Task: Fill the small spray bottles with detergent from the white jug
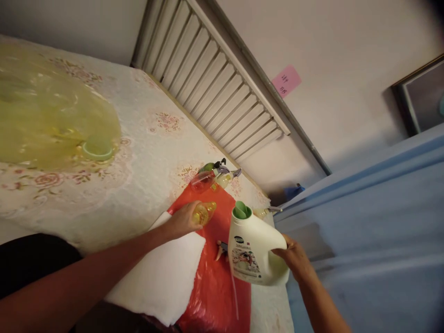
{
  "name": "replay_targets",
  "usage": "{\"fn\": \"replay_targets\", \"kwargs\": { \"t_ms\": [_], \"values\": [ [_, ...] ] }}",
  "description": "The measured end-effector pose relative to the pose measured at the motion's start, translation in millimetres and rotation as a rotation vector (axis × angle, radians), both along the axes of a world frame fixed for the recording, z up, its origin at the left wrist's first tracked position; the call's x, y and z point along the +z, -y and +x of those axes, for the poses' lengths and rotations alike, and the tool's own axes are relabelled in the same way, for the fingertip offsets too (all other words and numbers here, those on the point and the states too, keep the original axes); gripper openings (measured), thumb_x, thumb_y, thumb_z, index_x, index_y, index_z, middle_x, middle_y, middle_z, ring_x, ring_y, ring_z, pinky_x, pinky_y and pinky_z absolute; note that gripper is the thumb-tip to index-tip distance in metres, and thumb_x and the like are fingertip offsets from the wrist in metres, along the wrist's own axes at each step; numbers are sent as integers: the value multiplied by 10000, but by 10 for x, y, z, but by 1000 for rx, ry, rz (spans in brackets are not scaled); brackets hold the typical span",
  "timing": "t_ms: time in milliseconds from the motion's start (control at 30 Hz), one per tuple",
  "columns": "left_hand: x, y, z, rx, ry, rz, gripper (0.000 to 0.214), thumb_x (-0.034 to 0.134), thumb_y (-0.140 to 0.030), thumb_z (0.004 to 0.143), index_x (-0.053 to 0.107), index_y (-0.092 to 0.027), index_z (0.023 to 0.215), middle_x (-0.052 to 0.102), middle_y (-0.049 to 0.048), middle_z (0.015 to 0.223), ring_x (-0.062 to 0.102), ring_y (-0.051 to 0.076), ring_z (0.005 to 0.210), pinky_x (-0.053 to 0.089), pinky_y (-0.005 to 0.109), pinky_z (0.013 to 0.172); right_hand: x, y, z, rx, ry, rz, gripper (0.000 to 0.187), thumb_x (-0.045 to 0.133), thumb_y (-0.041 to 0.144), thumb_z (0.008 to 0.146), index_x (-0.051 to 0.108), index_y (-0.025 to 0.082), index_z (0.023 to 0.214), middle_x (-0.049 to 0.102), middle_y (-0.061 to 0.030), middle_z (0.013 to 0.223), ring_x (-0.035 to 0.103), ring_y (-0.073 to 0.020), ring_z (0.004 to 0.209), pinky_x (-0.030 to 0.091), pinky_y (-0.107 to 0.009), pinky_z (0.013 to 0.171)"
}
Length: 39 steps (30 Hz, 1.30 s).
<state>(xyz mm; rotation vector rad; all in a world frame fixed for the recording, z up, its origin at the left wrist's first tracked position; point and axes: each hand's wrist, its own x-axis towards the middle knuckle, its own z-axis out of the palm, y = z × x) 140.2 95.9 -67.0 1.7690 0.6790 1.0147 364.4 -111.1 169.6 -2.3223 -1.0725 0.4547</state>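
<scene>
My left hand is wrapped round a small clear bottle of yellow liquid, tilted over a red plastic sheet. By its handle, my right hand grips a large white detergent jug with an uncapped green spout. Bottle and jug are apart, and no liquid shows between them. Partly hidden behind the jug, a spray trigger head lies on the red sheet, with a thin clear tube below it. A folded white cloth lies under my left forearm.
Several spray bottles stand near the red sheet's far end, and another bottle is behind the jug. A yellow plastic bag with a green cap lies left on the floral tablecloth. A radiator and blue curtain border the table.
</scene>
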Motion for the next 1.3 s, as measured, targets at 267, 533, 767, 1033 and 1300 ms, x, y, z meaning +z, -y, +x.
{"fn": "replay_targets", "kwargs": {
  "t_ms": [267,533,767,1033,1300],
  "values": [
    [339,74,-421,118,26,9,655,760,-274,681,511,-224,1284,646,96,1250,620,319,1190,508,479,1044,-135,-217,1,-157,-130,415,349,738,295,519,740,182,850,718,-6,707,591,-200,622,428,-288,579],
    [352,445,-521,-1,37,46,709,770,-232,637,504,-259,1294,654,84,1244,626,330,1194,525,460,1040,-725,-855,-175,-128,-291,732,321,666,248,537,669,186,851,700,30,729,588,-159,648,442,-267,621],
    [363,822,-562,-269,47,27,735,770,-225,617,512,-263,1304,648,75,1273,622,312,1165,511,448,1039,-1172,-1275,-499,-99,-365,748,212,621,284,540,566,236,739,611,45,625,544,-157,596,431,-268,581],
    [360,826,-544,-357,-6,-13,729,792,-275,625,531,-241,1305,662,87,1241,629,316,1132,513,454,1029,-1473,-1309,-722,-51,-408,618,326,593,312,583,607,219,895,725,-49,828,644,-220,752,513,-325,706],
    [184,1003,-536,-310,-50,-16,758,787,-333,674,498,-259,1371,596,95,1382,571,348,1260,464,498,1115,-1384,-914,-485,134,-328,437,443,743,399,647,668,205,1037,745,-78,1078,669,-240,1008,525,-342,879]
  ]
}}
